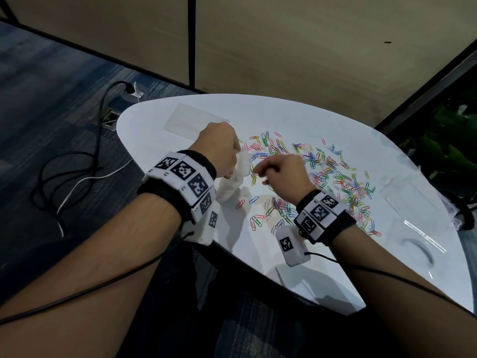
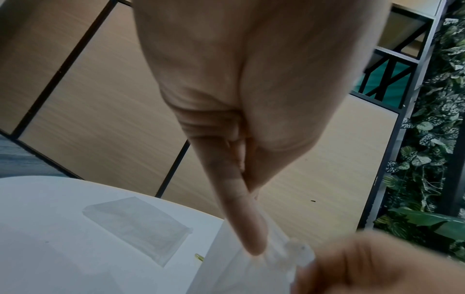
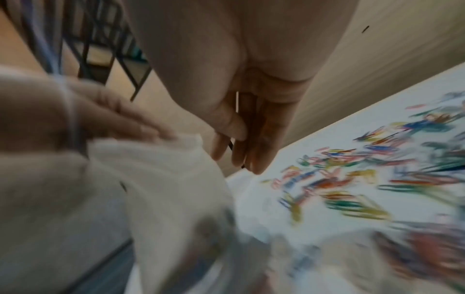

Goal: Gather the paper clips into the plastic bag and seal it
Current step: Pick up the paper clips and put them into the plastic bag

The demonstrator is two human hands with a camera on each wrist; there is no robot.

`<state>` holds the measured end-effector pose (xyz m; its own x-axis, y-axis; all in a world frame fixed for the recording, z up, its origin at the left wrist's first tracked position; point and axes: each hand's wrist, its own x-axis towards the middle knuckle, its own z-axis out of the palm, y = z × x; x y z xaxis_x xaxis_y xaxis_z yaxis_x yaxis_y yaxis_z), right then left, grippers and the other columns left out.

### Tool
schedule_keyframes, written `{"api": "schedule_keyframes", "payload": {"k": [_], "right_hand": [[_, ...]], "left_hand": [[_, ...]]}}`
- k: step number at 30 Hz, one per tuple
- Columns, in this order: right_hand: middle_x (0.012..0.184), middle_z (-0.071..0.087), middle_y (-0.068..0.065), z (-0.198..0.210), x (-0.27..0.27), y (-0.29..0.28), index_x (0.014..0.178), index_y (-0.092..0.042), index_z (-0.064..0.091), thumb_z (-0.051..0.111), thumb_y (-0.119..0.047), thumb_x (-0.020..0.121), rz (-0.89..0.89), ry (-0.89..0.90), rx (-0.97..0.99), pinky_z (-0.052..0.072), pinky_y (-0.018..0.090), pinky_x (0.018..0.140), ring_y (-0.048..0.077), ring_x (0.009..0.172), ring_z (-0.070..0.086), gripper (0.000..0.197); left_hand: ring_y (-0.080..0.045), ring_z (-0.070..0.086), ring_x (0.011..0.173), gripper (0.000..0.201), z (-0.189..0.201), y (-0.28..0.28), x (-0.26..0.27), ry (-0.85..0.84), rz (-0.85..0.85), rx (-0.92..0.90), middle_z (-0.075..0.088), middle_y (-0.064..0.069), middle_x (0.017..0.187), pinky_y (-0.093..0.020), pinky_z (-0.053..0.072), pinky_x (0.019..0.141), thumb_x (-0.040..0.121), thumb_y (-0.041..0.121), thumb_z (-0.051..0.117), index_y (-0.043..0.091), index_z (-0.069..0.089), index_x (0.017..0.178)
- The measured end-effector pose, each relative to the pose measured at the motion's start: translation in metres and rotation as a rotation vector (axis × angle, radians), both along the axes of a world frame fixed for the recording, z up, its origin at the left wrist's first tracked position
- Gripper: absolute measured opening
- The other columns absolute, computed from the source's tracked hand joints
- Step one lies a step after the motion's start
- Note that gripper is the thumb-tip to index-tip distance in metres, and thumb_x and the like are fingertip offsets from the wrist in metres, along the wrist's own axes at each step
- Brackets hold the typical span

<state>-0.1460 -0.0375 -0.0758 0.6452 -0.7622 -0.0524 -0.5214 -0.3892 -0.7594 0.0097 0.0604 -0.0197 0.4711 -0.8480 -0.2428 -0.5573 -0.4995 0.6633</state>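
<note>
The plastic bag (image 1: 236,177) is pinched by the left hand (image 1: 219,148), the right hand (image 1: 281,174) is seemingly loosely curled beside it, and nearly all paper clips (image 1: 322,177) are left scattered right of the bag, unsealed.

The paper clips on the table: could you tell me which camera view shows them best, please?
The head view: it shows the whole scatter of paper clips sharply across the white table, beside the right hand. The right wrist view shows some, badly blurred. The left wrist view shows barely one, near the plastic bag.
</note>
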Motion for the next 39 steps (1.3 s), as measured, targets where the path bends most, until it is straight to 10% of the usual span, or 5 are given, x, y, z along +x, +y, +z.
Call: {"api": "schedule_keyframes", "payload": {"k": [9,18,22,28,39], "right_hand": [[0.149,0.038,0.022,-0.088,-0.05,0.041,0.14,0.002,0.044,0.048,-0.007,0.094,0.805,0.529,-0.46,0.045,0.045,0.103,0.036,0.129,0.049,0.046],[0.16,0.02,0.009,-0.089,-0.103,0.0,0.15,-0.029,0.024,0.037,-0.028,0.103,0.571,0.758,-0.578,0.041,0.06,0.104,0.045,0.142,0.025,0.048],[0.121,0.056,0.011,-0.087,-0.088,-0.01,0.125,-0.014,0.056,0.05,-0.013,0.097,0.542,0.601,-0.58,0.051,0.037,0.069,0.033,0.1,0.057,0.028],[0.091,0.068,0.008,-0.075,-0.066,-0.02,0.095,-0.01,0.072,0.057,-0.003,0.088,0.298,0.598,-0.419,0.051,0.028,0.072,0.024,0.082,0.064,0.018],[0.098,0.072,0.021,0.018,-0.036,-0.038,0.106,0.005,0.067,0.07,0.006,0.081,-0.318,-0.431,0.748,0.059,0.026,0.077,0.028,0.089,0.072,0.025]], "left_hand": [[-0.028,0.076,0.07,0.026,0.002,0.002,0.003,0.029,-0.019,0.012,0.074,-0.015,0.083,-0.041,0.064,0.079,0.09,-0.008,0.064,0.003,0.072,0.112],[-0.028,0.076,0.078,0.026,0.006,-0.003,-0.007,0.015,-0.038,0.046,0.074,-0.012,0.087,-0.041,0.064,0.081,0.089,-0.005,0.069,0.005,0.072,0.113],[-0.026,0.077,0.067,0.025,0.004,-0.006,-0.011,0.017,-0.04,0.06,0.075,-0.016,0.086,-0.039,0.065,0.076,0.093,-0.003,0.063,0.006,0.07,0.115],[-0.027,0.077,0.065,0.026,0.002,-0.007,-0.014,0.011,-0.047,0.067,0.072,-0.018,0.095,-0.038,0.066,0.073,0.095,-0.002,0.061,0.007,0.071,0.116],[-0.024,0.076,0.065,0.024,0.004,-0.006,-0.014,0.011,-0.063,0.067,0.075,-0.013,0.082,-0.038,0.065,0.076,0.098,0.001,0.057,0.006,0.069,0.118]]}}
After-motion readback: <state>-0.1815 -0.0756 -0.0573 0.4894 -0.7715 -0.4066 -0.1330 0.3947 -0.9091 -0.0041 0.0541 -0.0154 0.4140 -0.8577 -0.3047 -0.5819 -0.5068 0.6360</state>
